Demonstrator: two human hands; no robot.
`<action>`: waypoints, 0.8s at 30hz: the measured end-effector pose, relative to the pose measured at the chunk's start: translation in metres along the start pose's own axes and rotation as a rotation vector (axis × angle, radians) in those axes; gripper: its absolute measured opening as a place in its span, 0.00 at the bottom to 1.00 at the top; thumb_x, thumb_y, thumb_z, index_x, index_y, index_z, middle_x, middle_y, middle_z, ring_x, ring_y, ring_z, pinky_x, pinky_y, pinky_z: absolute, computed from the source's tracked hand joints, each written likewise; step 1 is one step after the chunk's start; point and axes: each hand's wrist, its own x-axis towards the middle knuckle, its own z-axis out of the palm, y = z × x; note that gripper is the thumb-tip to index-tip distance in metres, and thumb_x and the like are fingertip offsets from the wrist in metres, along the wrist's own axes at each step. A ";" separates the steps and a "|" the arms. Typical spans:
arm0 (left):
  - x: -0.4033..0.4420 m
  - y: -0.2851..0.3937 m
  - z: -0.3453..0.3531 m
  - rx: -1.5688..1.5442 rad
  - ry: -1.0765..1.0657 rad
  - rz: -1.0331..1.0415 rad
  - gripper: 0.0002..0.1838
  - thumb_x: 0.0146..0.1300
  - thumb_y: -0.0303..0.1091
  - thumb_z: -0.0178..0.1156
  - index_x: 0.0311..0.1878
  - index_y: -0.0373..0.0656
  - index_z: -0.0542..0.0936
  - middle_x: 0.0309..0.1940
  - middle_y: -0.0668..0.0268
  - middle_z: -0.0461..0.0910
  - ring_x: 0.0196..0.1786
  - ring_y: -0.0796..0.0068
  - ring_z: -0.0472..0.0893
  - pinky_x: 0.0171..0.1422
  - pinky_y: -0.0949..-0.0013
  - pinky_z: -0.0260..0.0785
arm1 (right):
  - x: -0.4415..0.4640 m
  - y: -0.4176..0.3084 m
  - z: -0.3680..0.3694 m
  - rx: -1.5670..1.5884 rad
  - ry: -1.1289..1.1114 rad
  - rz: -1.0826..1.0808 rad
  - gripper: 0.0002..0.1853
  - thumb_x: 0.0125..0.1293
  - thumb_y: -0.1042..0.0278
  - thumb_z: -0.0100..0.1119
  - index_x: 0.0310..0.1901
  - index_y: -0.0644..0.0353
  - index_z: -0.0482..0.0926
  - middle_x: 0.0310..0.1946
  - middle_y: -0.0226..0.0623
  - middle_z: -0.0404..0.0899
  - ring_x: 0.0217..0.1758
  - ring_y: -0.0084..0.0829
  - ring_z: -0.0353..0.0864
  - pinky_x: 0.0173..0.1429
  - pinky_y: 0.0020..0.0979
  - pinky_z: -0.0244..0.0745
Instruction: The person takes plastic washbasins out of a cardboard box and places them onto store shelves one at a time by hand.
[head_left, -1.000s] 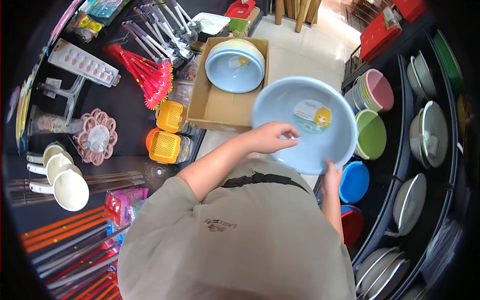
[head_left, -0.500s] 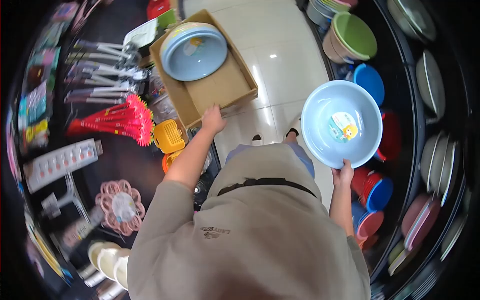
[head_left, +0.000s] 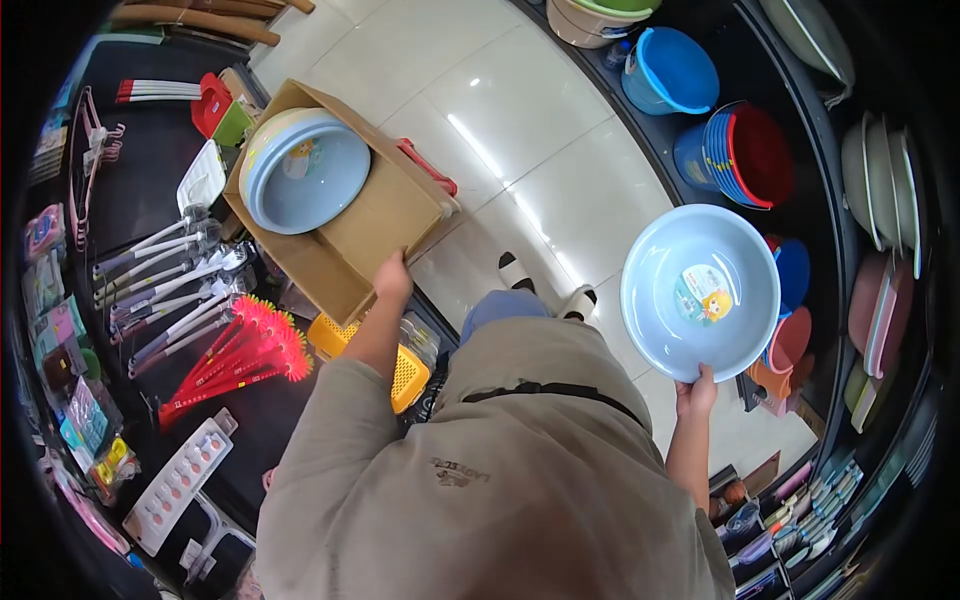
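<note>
My right hand is closed on the near rim of a light blue plastic basin, held out to the right with its inside facing up. A label with a cartoon figure is on the basin's bottom. At the near edge of an open cardboard box, my left hand has its fingers curled over the rim. Inside the box, at its far left, sits a stack of round basins, the top one pale blue with a similar label.
Shelves on the right hold a blue bucket, nested red and blue buckets and upright basins. To the left are long-handled brushes, red flower-headed sticks and a yellow basket. A tiled floor runs between.
The view has turned, so the shelves and floor lie differently in it. The box appears further left and lower, with my left hand still at its edge. My right hand keeps the basin.
</note>
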 end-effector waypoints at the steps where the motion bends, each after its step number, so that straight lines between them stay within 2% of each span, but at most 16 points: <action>1: -0.005 -0.010 -0.001 0.000 0.000 0.011 0.18 0.64 0.32 0.45 0.56 0.54 0.74 0.47 0.53 0.79 0.50 0.52 0.79 0.53 0.54 0.70 | 0.000 0.001 0.001 0.003 0.004 -0.001 0.26 0.63 0.73 0.45 0.62 0.68 0.56 0.53 0.50 0.70 0.49 0.46 0.79 0.43 0.42 0.85; 5: -0.018 -0.031 0.001 0.075 -0.007 -0.006 0.17 0.64 0.32 0.45 0.55 0.55 0.75 0.45 0.52 0.80 0.48 0.51 0.79 0.52 0.54 0.70 | 0.005 0.006 -0.006 0.016 0.015 0.035 0.26 0.63 0.73 0.44 0.63 0.68 0.55 0.53 0.50 0.70 0.48 0.46 0.80 0.43 0.42 0.85; 8: -0.019 -0.027 0.010 0.050 -0.091 -0.048 0.18 0.64 0.37 0.49 0.57 0.56 0.72 0.49 0.55 0.79 0.51 0.54 0.78 0.55 0.53 0.68 | 0.013 0.004 -0.015 -0.044 -0.027 0.035 0.26 0.63 0.73 0.44 0.63 0.66 0.56 0.54 0.48 0.70 0.51 0.45 0.78 0.45 0.42 0.84; 10: -0.022 -0.020 0.017 0.241 -0.118 -0.093 0.25 0.61 0.43 0.55 0.62 0.54 0.68 0.57 0.59 0.74 0.60 0.58 0.73 0.62 0.52 0.64 | 0.015 -0.001 -0.021 -0.049 -0.053 0.019 0.26 0.64 0.72 0.45 0.64 0.64 0.57 0.54 0.45 0.71 0.54 0.44 0.77 0.47 0.42 0.82; 11: -0.023 -0.015 0.016 0.247 -0.122 -0.072 0.25 0.61 0.43 0.55 0.62 0.54 0.68 0.57 0.59 0.74 0.60 0.58 0.73 0.62 0.52 0.64 | 0.019 -0.003 -0.025 -0.035 -0.036 0.014 0.26 0.64 0.72 0.45 0.64 0.64 0.57 0.54 0.45 0.71 0.54 0.44 0.77 0.47 0.42 0.82; 13: -0.031 0.013 -0.001 0.312 -0.232 -0.254 0.35 0.57 0.47 0.61 0.66 0.49 0.62 0.65 0.62 0.65 0.68 0.60 0.63 0.69 0.53 0.56 | 0.028 -0.012 -0.042 -0.049 -0.094 0.043 0.26 0.64 0.71 0.46 0.64 0.62 0.57 0.55 0.44 0.70 0.55 0.43 0.75 0.49 0.42 0.80; 14: -0.037 0.027 -0.004 0.283 -0.174 -0.257 0.39 0.55 0.48 0.62 0.67 0.42 0.59 0.68 0.57 0.58 0.71 0.59 0.57 0.71 0.54 0.52 | 0.033 -0.016 -0.048 -0.034 -0.116 0.041 0.27 0.63 0.70 0.47 0.64 0.62 0.57 0.55 0.44 0.70 0.55 0.43 0.75 0.49 0.42 0.80; 15: -0.048 0.043 -0.004 0.259 -0.034 -0.219 0.42 0.55 0.46 0.63 0.68 0.38 0.57 0.68 0.52 0.56 0.71 0.57 0.56 0.72 0.53 0.49 | 0.037 -0.022 -0.055 -0.019 -0.144 0.033 0.27 0.63 0.70 0.47 0.64 0.62 0.57 0.54 0.45 0.70 0.54 0.43 0.76 0.49 0.42 0.80; 16: -0.056 0.058 0.005 0.252 -0.032 -0.191 0.42 0.55 0.46 0.63 0.68 0.38 0.57 0.68 0.52 0.56 0.71 0.57 0.56 0.72 0.53 0.49 | 0.039 -0.032 -0.061 -0.003 -0.130 0.013 0.27 0.63 0.70 0.47 0.64 0.62 0.57 0.54 0.45 0.70 0.54 0.43 0.76 0.49 0.42 0.80; 18: -0.071 0.089 0.014 0.101 0.343 0.018 0.43 0.53 0.43 0.65 0.67 0.36 0.56 0.67 0.49 0.58 0.70 0.54 0.57 0.72 0.52 0.49 | 0.042 -0.058 -0.063 -0.017 -0.261 0.039 0.26 0.63 0.70 0.48 0.64 0.62 0.57 0.55 0.46 0.70 0.55 0.43 0.75 0.51 0.43 0.79; 19: -0.086 0.121 0.010 -0.002 0.353 0.123 0.39 0.56 0.39 0.64 0.67 0.36 0.59 0.65 0.49 0.62 0.68 0.56 0.62 0.70 0.56 0.54 | 0.046 -0.070 -0.065 -0.001 -0.272 0.017 0.26 0.63 0.70 0.48 0.64 0.62 0.57 0.55 0.46 0.70 0.55 0.43 0.75 0.51 0.43 0.79; 20: -0.095 0.147 0.018 -0.013 0.375 0.138 0.39 0.56 0.39 0.64 0.67 0.36 0.59 0.65 0.49 0.62 0.68 0.56 0.62 0.70 0.56 0.54 | 0.051 -0.081 -0.069 0.033 -0.306 0.013 0.26 0.63 0.70 0.48 0.63 0.62 0.57 0.55 0.46 0.69 0.56 0.43 0.74 0.51 0.44 0.78; 22: -0.111 0.199 0.037 -0.869 -0.048 0.438 0.33 0.60 0.38 0.62 0.66 0.38 0.63 0.62 0.51 0.66 0.66 0.60 0.66 0.67 0.62 0.59 | 0.055 -0.099 -0.078 0.089 -0.337 -0.007 0.27 0.63 0.69 0.49 0.63 0.62 0.57 0.55 0.47 0.69 0.56 0.43 0.74 0.52 0.44 0.78; 24: -0.184 0.295 0.004 -0.959 -0.267 0.486 0.28 0.63 0.36 0.59 0.65 0.39 0.66 0.62 0.55 0.68 0.64 0.64 0.68 0.65 0.67 0.61 | 0.053 -0.123 -0.095 0.072 -0.397 -0.029 0.27 0.63 0.69 0.49 0.64 0.62 0.56 0.56 0.46 0.68 0.58 0.42 0.73 0.54 0.45 0.77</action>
